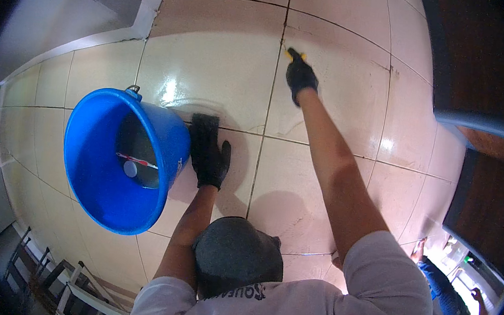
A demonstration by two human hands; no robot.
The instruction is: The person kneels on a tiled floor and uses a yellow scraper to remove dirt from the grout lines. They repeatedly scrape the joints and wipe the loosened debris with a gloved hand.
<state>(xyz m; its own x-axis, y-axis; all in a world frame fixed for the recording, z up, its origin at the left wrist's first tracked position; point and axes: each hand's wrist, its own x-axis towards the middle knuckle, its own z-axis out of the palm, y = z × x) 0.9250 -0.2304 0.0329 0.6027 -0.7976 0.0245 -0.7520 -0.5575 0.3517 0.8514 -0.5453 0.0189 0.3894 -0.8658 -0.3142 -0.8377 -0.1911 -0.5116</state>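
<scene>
My right hand (302,75), in a black glove, grips a small yellow-handled tool (289,55). The tip of that tool is at a dark grout line (282,38) between the floor tiles; its exact kind is too small to tell. My left hand (209,162), also gloved in black, rests on a dark scouring pad (205,120) lying against the tiled floor (223,69). Just left of this hand stands a blue plastic bucket (90,179). Inside it are dark liquid (130,135), a red-and-white toothbrush (139,161) and a round white object (130,169).
A white wall corner with a baseboard (142,22) borders the floor at upper left. Dark wooden furniture (485,65) runs along the right side. At lower left are metal frames (70,285). Another person (445,282) is at lower right. Wet patches shine on the tiles.
</scene>
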